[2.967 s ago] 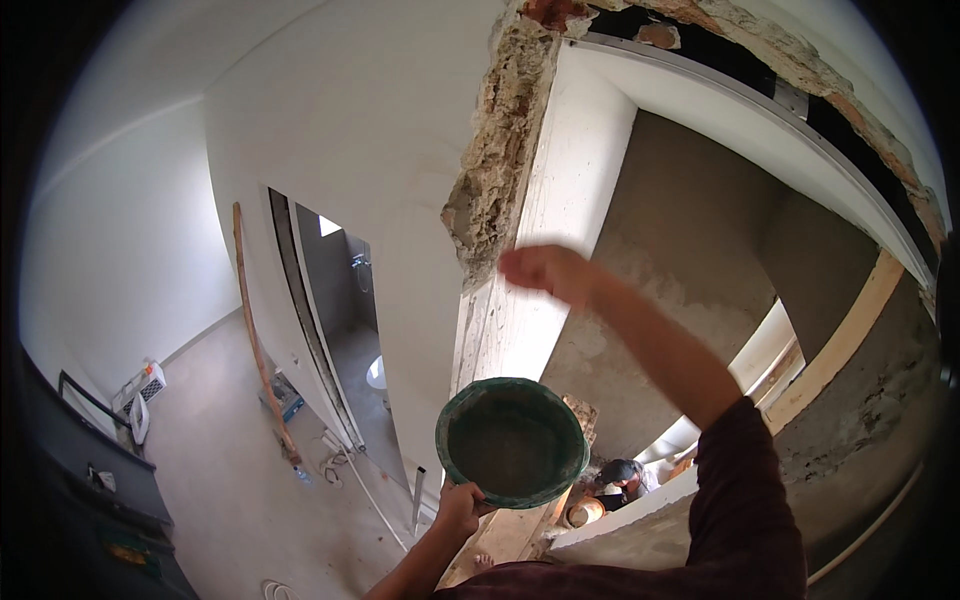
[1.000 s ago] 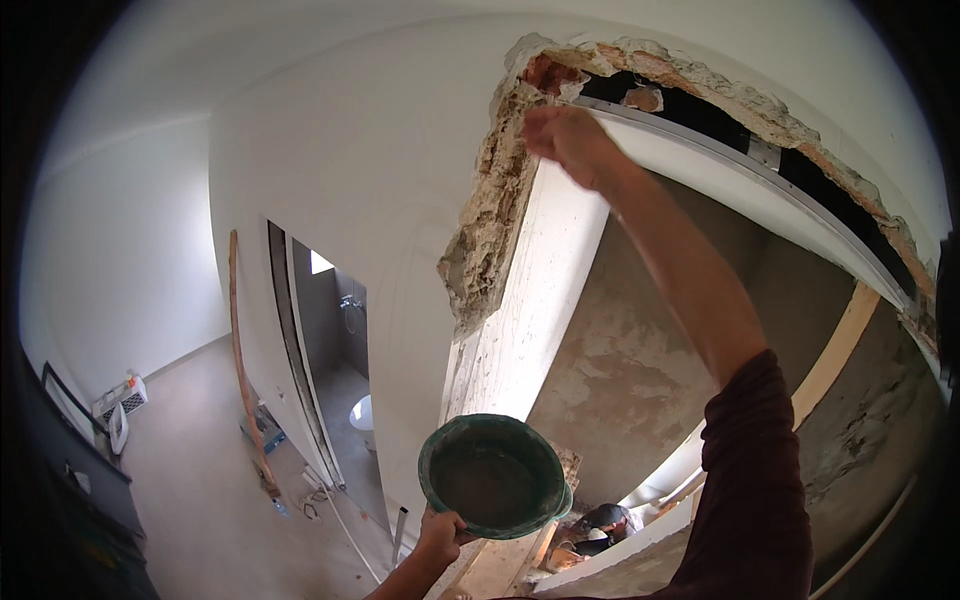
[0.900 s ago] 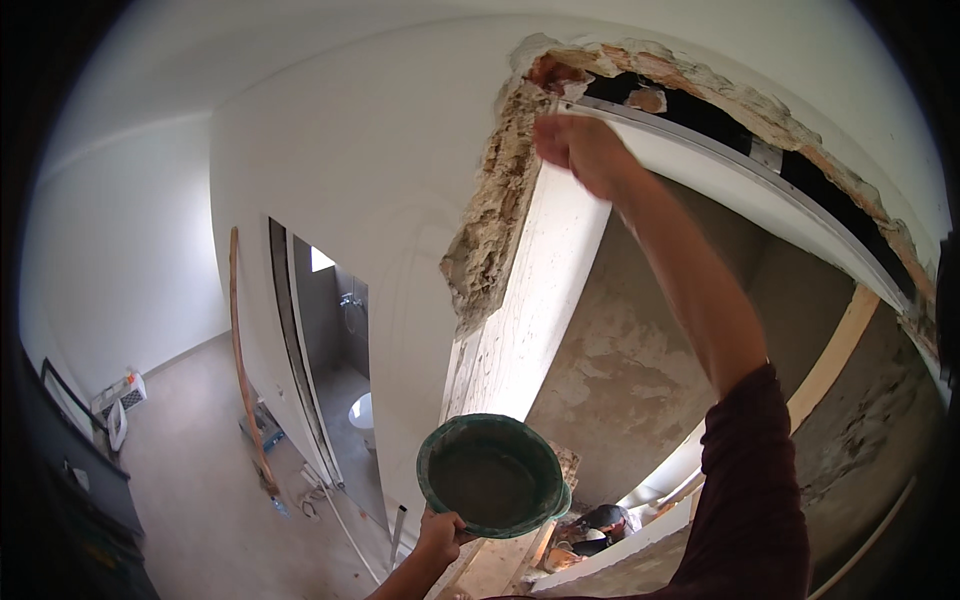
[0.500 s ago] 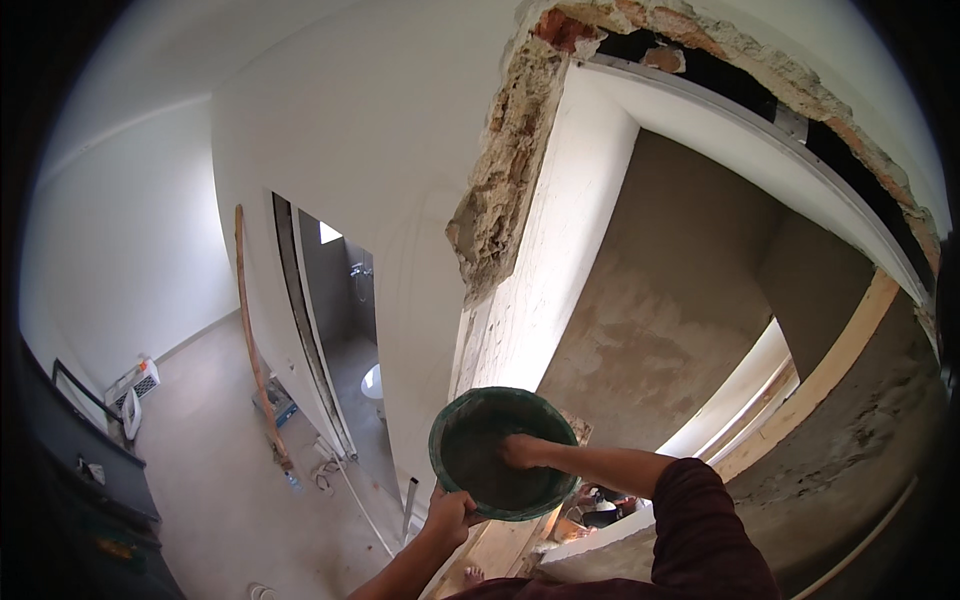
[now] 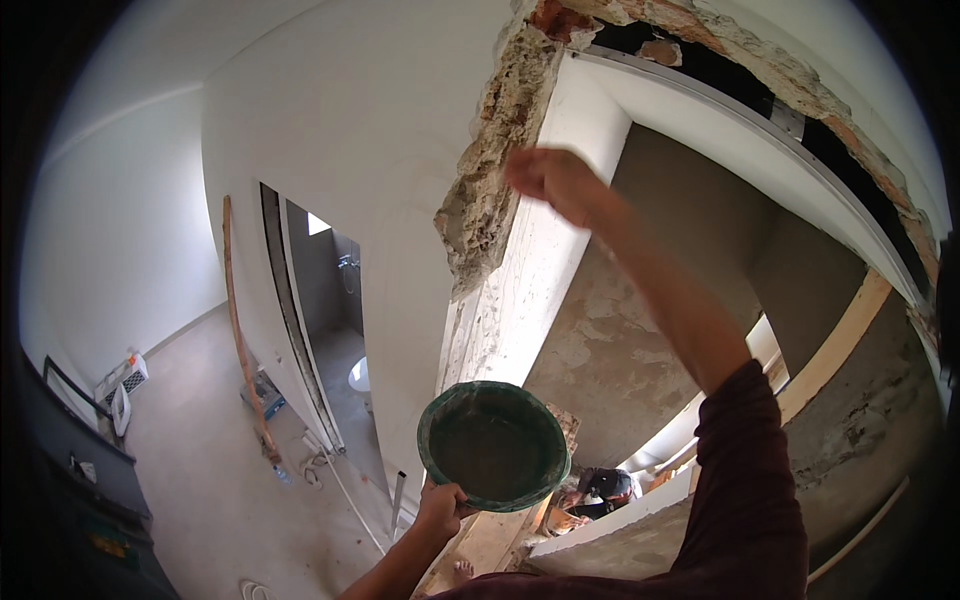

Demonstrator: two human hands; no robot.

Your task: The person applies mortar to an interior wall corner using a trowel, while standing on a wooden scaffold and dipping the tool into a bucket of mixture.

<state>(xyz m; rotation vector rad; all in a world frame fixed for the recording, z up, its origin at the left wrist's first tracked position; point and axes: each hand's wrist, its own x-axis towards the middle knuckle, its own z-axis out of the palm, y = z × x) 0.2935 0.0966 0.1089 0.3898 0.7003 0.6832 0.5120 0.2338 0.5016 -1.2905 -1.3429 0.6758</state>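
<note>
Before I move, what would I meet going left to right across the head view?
White grilled object → long wooden pole → white toilet-like fixture → green basin → pale wooden beam. Both hands overlap the basin's span, so they are left out.

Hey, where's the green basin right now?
In the head view, the green basin is in the lower middle, with the left hand gripping its lower-left rim, below the exposed rough masonry in the picture.

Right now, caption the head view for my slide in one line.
Left hand holds a green basin; right hand is raised near broken, exposed masonry.
</note>
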